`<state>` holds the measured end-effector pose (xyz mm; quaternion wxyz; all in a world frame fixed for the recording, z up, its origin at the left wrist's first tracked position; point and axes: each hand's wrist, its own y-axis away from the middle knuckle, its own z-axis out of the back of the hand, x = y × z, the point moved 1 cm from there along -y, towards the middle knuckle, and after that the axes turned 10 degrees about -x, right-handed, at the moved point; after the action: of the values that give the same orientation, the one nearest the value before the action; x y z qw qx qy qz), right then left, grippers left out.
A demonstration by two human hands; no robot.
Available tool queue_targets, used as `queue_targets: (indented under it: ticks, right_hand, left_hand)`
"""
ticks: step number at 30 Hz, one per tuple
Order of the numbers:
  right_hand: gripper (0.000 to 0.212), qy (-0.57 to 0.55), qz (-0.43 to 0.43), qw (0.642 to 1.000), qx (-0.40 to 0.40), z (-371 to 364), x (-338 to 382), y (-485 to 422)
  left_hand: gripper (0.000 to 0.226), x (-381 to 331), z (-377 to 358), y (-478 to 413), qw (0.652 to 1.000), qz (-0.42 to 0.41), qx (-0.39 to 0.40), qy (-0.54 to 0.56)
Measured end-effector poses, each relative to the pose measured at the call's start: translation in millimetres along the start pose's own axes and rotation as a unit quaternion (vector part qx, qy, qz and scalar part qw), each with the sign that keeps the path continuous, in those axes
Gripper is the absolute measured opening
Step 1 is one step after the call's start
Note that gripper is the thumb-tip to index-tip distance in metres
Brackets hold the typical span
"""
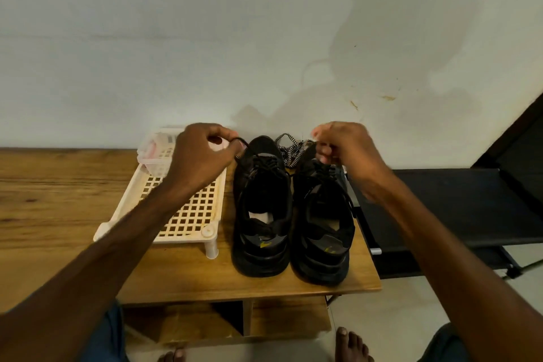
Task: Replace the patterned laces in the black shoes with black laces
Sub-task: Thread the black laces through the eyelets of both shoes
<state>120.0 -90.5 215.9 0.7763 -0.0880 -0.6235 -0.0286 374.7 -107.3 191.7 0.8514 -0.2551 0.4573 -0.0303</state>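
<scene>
Standing side by side on the wooden worktop (58, 200), the two black shoes have their heels toward the person and their toes toward the wall (205, 38). The left shoe (261, 214) and the right shoe (321, 223) almost touch each other, and both sit near the right end of the worktop. The left hand (199, 153) is raised over the toe area of the left shoe, and its grip is closed in a pinch on a black lace (245, 147), which runs from the fingers down to the eyelets of that shoe. The right hand (343, 150) is lifted above the front of the right shoe, and its curled fingers also pinch a thin dark lace end; I cannot tell which shoe this end belongs to. The patterned laces (289, 151), black and white, lie in a loose heap on the worktop just behind the toes, between the two hands. A cream lattice rack (191, 214) on short legs stands just beside the left shoe, under the left forearm, and a small pale basket (155, 150) rests on its far end. A black bench (455, 206) stands to the right of the worktop. One bare foot (351, 344) is on the floor below.
</scene>
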Motion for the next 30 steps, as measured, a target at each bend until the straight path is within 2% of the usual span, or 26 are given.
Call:
queue_targets:
  ticks: [1, 2, 4, 6, 10, 13, 14, 16, 18, 20, 21, 23, 25, 26, 28, 30]
  right_hand:
    - [0.013, 0.144, 0.066, 0.987, 0.012, -4.2, -4.5, 0.2]
    - [0.015, 0.261, 0.116, 0.957, 0.043, -10.2, -9.0, 1.8]
    - [0.011, 0.381, 0.150, 0.906, 0.111, -21.7, -16.3, 5.8]
    - [0.009, 0.417, 0.159, 0.886, 0.127, -28.7, -20.1, 4.9]
    - [0.011, 0.388, 0.165, 0.904, 0.074, -24.6, -14.6, -2.4]
    - [0.013, 0.311, 0.130, 0.941, 0.023, -18.3, -5.4, 0.1]
    - [0.015, 0.244, 0.109, 0.964, 0.002, -16.2, -1.8, 0.5]
    - [0.018, 0.036, 0.038, 0.999, -0.014, -12.9, 6.7, 2.6]
    - [0.014, -0.150, -0.047, 0.987, -0.010, -12.0, 12.3, 5.2]
    - [0.011, -0.197, -0.081, 0.977, -0.022, -14.0, 8.4, 4.1]
    - [0.011, -0.159, -0.066, 0.985, -0.030, -15.7, 5.3, 3.3]
    - [0.012, 0.056, 0.041, 0.997, -0.028, -18.0, -1.1, 2.3]
    - [0.017, 0.282, 0.135, 0.949, 0.027, -24.0, -7.3, 3.2]
    - [0.019, 0.353, 0.146, 0.922, 0.059, -27.9, -10.8, 3.9]
    - [0.021, 0.428, 0.154, 0.886, 0.091, -35.1, -19.4, 3.1]
    - [0.016, 0.434, 0.157, 0.883, 0.083, -39.2, -23.5, 0.6]
  left_hand:
    - [0.007, 0.5, 1.8, -2.2, 1.000, 0.013, -0.017, 0.014]
    - [0.008, 0.5, 2.5, -3.4, 0.999, 0.023, -0.026, 0.028]
    - [0.009, -1.6, 1.9, -3.3, 0.998, 0.030, -0.017, 0.054]
    - [0.005, -3.7, -1.3, -0.9, 0.997, 0.035, 0.001, 0.074]
    - [0.007, -3.1, -8.1, 2.0, 0.996, 0.034, 0.029, 0.071]
    - [0.006, 0.2, -10.8, 2.8, 0.998, 0.008, 0.058, 0.002]
    - [0.005, 1.6, -11.7, 3.0, 0.997, -0.001, 0.071, -0.028]
    - [0.004, 4.5, -12.4, 3.7, 0.992, -0.008, 0.103, -0.075]
    - [0.005, 6.9, -13.9, 4.3, 0.987, -0.005, 0.131, -0.091]
    - [0.005, 8.3, -15.6, 4.0, 0.986, 0.003, 0.144, -0.086]
    - [0.006, 8.1, -16.3, 3.9, 0.986, 0.008, 0.146, -0.076]
    - [0.009, 7.4, -17.6, 4.1, 0.989, 0.026, 0.142, -0.046]
    - [0.011, 6.9, -19.5, 4.6, 0.990, 0.040, 0.137, -0.016]
    - [0.011, 6.6, -20.6, 5.1, 0.990, 0.043, 0.136, -0.007]
    - [0.011, 6.4, -23.1, 6.1, 0.990, 0.043, 0.131, 0.001]
    - [0.010, 6.3, -26.0, 6.9, 0.991, 0.034, 0.132, 0.003]
